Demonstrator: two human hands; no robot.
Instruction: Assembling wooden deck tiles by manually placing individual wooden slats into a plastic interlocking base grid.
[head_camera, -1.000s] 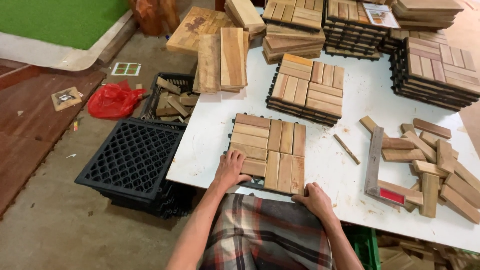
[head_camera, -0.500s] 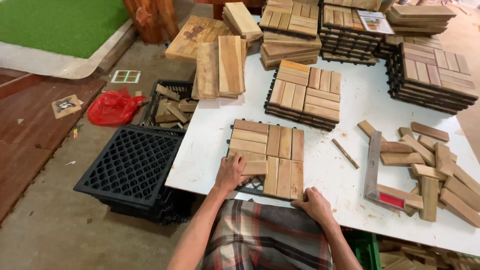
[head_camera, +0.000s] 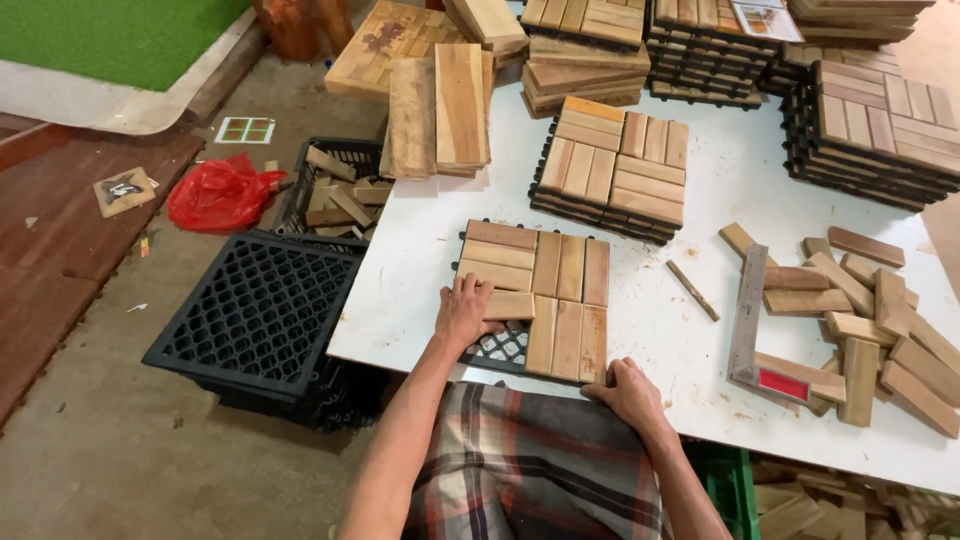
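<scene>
White table, half-slatted wooden tile, black grid exposed

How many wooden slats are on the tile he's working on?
10 on the tile: four lying crosswise top left, the lowest under the left hand; three upright top right; three upright bottom right by the right hand. Bottom-left grid is bare.

Both bare arms are reaching forward, hands lying low and palm down.

The left hand is lying flat with its fingers pressing forward and slightly spread, wrist straight, forearm running up from the lower middle of the view. The right hand is sitting nearer the body, fingers curling downward over an edge, knuckles raised, thumb tucked at the side. Neither hand is closing a grip around anything; both elbows are bending beside the torso.
</scene>
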